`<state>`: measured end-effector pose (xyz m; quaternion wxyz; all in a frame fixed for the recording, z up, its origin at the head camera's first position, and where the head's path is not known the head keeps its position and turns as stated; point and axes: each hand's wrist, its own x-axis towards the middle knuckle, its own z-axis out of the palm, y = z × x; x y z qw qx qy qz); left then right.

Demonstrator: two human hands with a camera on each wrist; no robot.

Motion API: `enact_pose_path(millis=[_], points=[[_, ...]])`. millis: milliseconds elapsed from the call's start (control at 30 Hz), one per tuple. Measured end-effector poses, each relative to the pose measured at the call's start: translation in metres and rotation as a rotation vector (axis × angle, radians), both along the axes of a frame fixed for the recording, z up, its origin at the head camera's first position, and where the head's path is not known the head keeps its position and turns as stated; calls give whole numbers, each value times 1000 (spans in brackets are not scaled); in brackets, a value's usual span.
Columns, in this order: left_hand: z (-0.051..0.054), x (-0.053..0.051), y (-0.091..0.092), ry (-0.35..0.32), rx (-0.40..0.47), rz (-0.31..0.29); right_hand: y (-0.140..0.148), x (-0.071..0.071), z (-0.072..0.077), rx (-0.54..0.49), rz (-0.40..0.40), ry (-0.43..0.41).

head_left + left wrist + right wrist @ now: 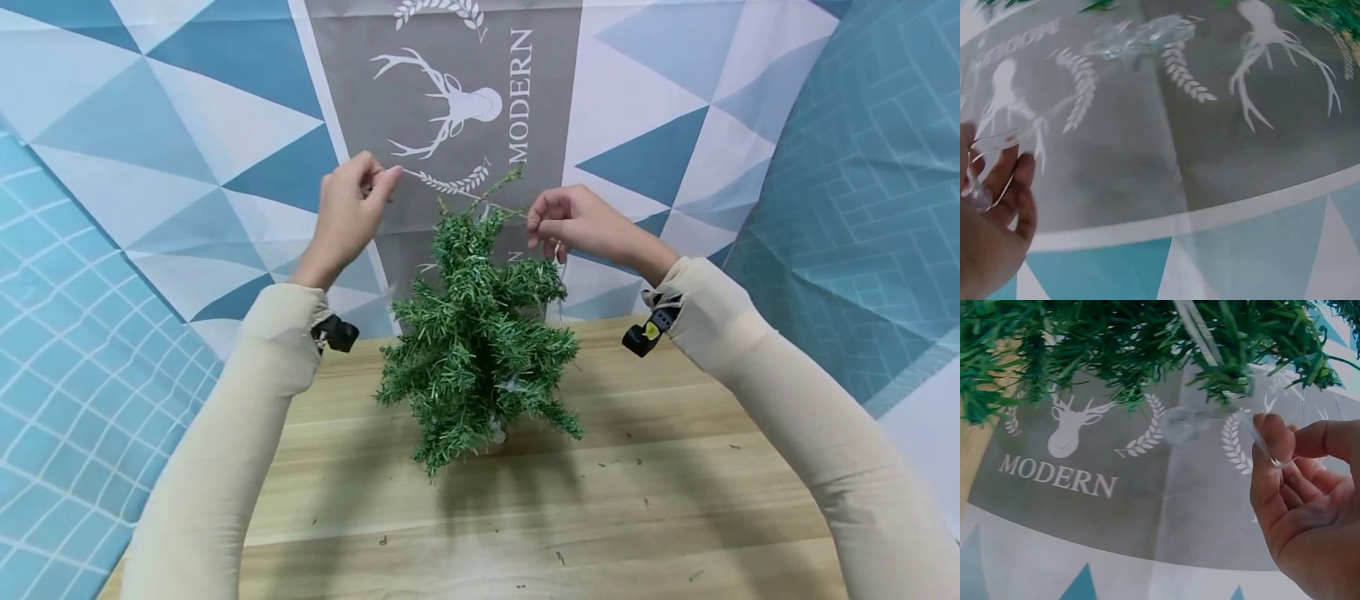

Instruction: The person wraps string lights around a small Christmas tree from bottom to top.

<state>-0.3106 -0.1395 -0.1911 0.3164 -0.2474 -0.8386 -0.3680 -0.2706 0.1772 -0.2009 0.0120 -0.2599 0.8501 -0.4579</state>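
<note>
Left hand [351, 204], right hand [583, 223] pinch thin clear plastic strand [412, 173] — dressing bushy green artificial tree [471, 321] (apparently). Next likely wants even draping.

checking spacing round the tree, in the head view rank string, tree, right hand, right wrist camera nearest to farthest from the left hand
1. String: held by the left hand, stretching right.
2. Tree: lower right of that hand.
3. Right hand: across, past the treetop.
4. Right wrist camera: below the right hand.
</note>
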Motion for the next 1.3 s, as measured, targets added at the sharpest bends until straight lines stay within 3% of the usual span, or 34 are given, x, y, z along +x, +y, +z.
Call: enact_pose_path(millis=[67, 167, 233, 300, 433, 500, 567, 767, 800, 833, 867, 933, 1033, 1133, 1300], points=[[6, 10, -6, -72, 62, -51, 0, 1, -3, -11, -15, -10], [10, 15, -14, -182, 157, -142, 2, 1, -9, -28, -24, -23], [11, 17, -18, -227, 166, -144, 3, 1, -14, -38, -30, -30], [6, 9, -24, -177, 53, -71, 5, -1, -20, -39, -36, -34], [-4, 5, -31, -21, -238, 118, 7, -4, -34, -14, -52, -43], [-9, 3, -35, -46, -278, 118, 8, -6, -41, -7, -61, -59], [-12, 2, -39, -180, -222, 29, 11, -8, -48, -13, -70, -97], [-18, 0, -44, -804, -14, -380, 26, -15, -72, -113, -49, -305], [-20, -1, -42, -856, -5, -420, 29, -15, -76, -119, -44, -331], [-22, -3, -40, -868, -13, -441, 31, -15, -81, -113, -39, -344], [-24, -5, -38, -857, -11, -442, 32, -14, -86, -95, -35, -346], [-31, -10, -31, -761, -37, -392, 34, -12, -94, -34, -31, -325], [-45, -19, -23, -535, -178, -194, 29, -9, -101, 83, -27, -254], [-63, -26, -23, -394, -318, -18, 19, -8, -104, 149, -25, -196], [-95, -30, -39, -346, -467, 134, 4, -3, -104, 161, 30, -164]])
